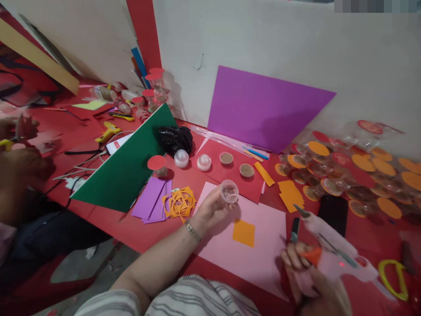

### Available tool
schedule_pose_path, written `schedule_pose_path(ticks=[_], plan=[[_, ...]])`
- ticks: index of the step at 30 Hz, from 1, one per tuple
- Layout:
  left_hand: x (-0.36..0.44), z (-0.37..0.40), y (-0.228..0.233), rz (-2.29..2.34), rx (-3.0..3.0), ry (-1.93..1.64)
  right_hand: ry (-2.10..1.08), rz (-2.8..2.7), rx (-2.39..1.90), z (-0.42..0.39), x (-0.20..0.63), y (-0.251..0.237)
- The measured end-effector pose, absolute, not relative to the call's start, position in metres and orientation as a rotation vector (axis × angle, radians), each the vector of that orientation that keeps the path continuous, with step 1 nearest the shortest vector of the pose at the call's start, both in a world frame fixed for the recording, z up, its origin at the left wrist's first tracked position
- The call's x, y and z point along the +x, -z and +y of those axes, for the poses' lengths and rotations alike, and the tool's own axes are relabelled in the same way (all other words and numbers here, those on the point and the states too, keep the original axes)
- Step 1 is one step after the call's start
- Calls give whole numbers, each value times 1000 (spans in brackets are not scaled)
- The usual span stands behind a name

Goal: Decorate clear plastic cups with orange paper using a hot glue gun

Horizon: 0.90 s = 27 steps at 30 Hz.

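Observation:
My left hand (212,210) holds a small clear plastic cup (229,192) tilted over a sheet of pink paper (263,267). An orange paper square (244,233) lies on that sheet, just below the cup. In my right hand (309,272) is a glue gun (338,248), with a red light on its body and its nozzle pointing up and left. Beyond the cup stand two small cups with brown contents (246,170) and two whitish clear cups (204,163). Orange paper pieces (291,196) lie near the nozzle.
Many hourglass-like cup pairs with orange and red discs (381,166) crowd the right side. A green board (125,171) leans at left beside purple paper strips (153,199) and orange cut-outs (180,202). Yellow-handled scissors (393,278) rest far right. Another person's hands (23,131) work at left.

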<state>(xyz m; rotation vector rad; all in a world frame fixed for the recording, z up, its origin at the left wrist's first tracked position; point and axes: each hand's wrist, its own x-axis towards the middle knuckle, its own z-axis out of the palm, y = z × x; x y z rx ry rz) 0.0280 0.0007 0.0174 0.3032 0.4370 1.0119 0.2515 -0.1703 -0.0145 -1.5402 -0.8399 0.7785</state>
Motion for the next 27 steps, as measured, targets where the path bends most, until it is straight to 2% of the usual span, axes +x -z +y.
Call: schedule_pose_path(ticks=[5, 11, 21, 27], plan=[[27, 1, -14, 450, 329, -1020, -718, -795, -1539, -144, 212, 31], [28, -2, -9, 438, 332, -1021, -592, -738, -1740, -168, 246, 37], [35, -4, -13, 529, 337, -1045, -596, -789, -1663, -144, 241, -4], [41, -21, -20, 678, 418, -960, -612, -966, -1739, -135, 231, -5]])
